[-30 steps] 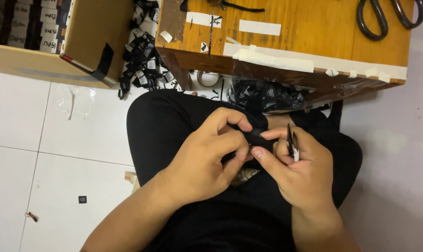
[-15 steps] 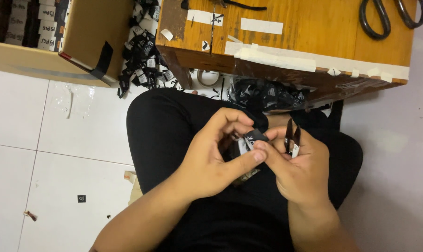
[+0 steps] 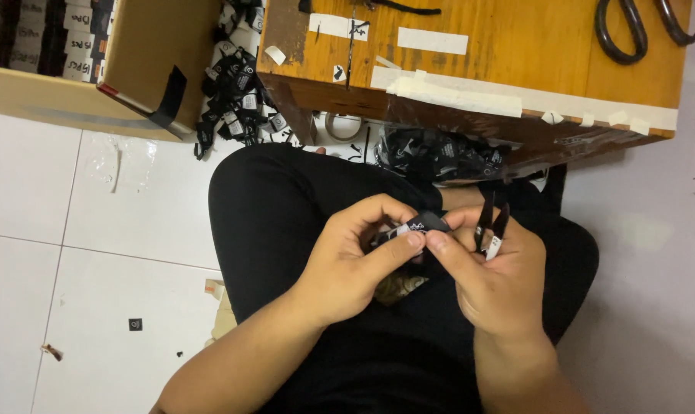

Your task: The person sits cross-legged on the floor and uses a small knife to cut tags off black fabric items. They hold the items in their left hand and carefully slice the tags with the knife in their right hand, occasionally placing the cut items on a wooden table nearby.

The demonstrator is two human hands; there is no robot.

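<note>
Over my lap, both hands pinch a small black woven label (image 3: 424, 224) with white print. My left hand (image 3: 355, 257) grips its left end between thumb and forefinger. My right hand (image 3: 493, 284) presses the right end with its thumb and also holds small black thread snips (image 3: 492, 226), their blades pointing up between the fingers. My legs in black trousers lie under both hands.
A low wooden table (image 3: 516, 61) with strips of white tape stands ahead, large black scissors (image 3: 647, 27) at its right end. A cardboard box (image 3: 79, 92) sits at upper left. Heaps of black labels (image 3: 236, 88) lie on the white tiled floor, with a bag of them (image 3: 439, 153) under the table.
The hands have shifted slightly and turned the label; its white-printed end now shows between the thumbs. The snips stay in the right hand.
</note>
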